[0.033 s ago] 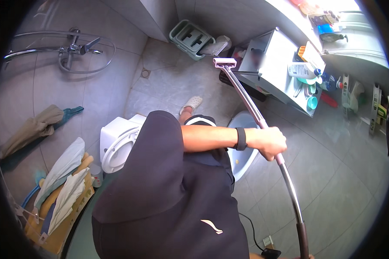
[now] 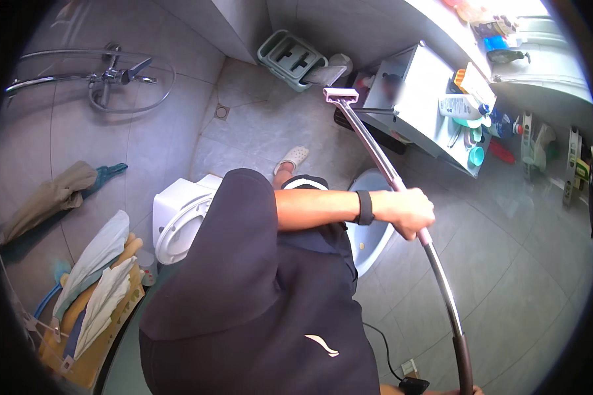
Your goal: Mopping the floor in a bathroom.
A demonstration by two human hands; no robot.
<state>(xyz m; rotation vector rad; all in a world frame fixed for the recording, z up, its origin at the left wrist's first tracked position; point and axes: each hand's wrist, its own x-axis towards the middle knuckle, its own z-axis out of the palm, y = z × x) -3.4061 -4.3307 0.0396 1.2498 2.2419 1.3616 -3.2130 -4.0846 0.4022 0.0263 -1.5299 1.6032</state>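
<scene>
T-headed cleaning pole [image 2: 375, 149] held aslant across the right half of the frame

From the upper middle of the frame, where its pinkish-white crosspiece [image 2: 341, 96] is seen, the pole is slanted down to the lower right edge. Its pinkish middle section is gripped by the left hand [image 2: 410, 212], whose fingers are curled closed around it right of the frame's centre; a black wristband [image 2: 364, 207] is worn just behind that hand. At the lower right edge, the right hand [image 2: 473, 391] is mostly cut off beside the dark lower grip [image 2: 463, 364]; how tightly its fingers are closed cannot be told.

Behind the left forearm, a pale basin [image 2: 375, 247] is partly hidden. A white toilet [image 2: 167, 210] is placed left of centre, and a light clog [image 2: 296, 156] is worn on a foot above the frame's middle. At the upper middle, a grey-green bucket [image 2: 284, 61] is set against the wall. Bottles and a turquoise cup [image 2: 476, 156] are gathered on a white cabinet [image 2: 423, 85] at upper right. At upper left, a chrome shower mixer [image 2: 123, 76] is mounted on the tiled wall.
</scene>
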